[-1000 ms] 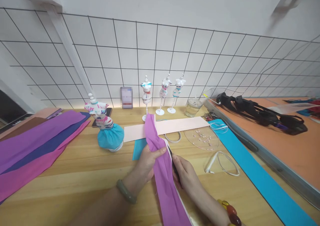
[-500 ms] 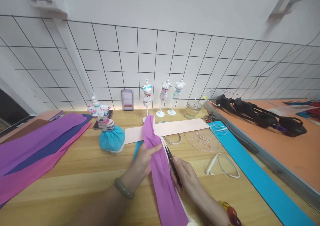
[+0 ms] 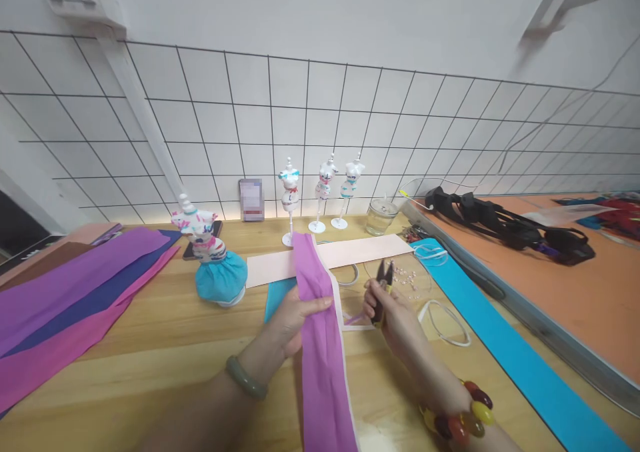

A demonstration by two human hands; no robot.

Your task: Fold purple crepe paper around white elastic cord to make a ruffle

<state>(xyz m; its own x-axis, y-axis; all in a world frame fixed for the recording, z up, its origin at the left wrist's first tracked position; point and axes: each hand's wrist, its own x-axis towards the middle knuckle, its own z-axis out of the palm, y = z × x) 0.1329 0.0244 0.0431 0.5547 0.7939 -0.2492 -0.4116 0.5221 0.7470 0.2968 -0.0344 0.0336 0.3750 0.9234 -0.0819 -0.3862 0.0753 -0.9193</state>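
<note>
My left hand (image 3: 293, 322) is closed on a long purple fabric strip (image 3: 324, 365), its thumb lying across the cloth. A white elastic band (image 3: 343, 365) runs along the strip's right edge. My right hand (image 3: 403, 322) grips a pair of dark thread snips (image 3: 384, 275), their two short blades pointing up and away from me, slightly apart. Just left of those fingers, a thin white and purple length (image 3: 357, 327) reaches from the fabric edge toward the right hand; its end is hidden. A pale pink strip (image 3: 360, 251) lies behind the purple cloth, with a blue piece (image 3: 277, 297) under it.
At left stands a dress form in a blue skirt (image 3: 220, 279), beside stacked fabric strips (image 3: 75, 285). Three small dress forms (image 3: 290, 192), a phone (image 3: 251, 200) and a glass jar (image 3: 381, 217) line the back. Beads (image 3: 406, 280), a white cord (image 3: 453, 339) and a blue strip (image 3: 510, 345) lie right.
My right hand has moved right with the snips, away from the fabric edge, and turned their blades upward. My left hand still holds the strip, which has straightened somewhat.
</note>
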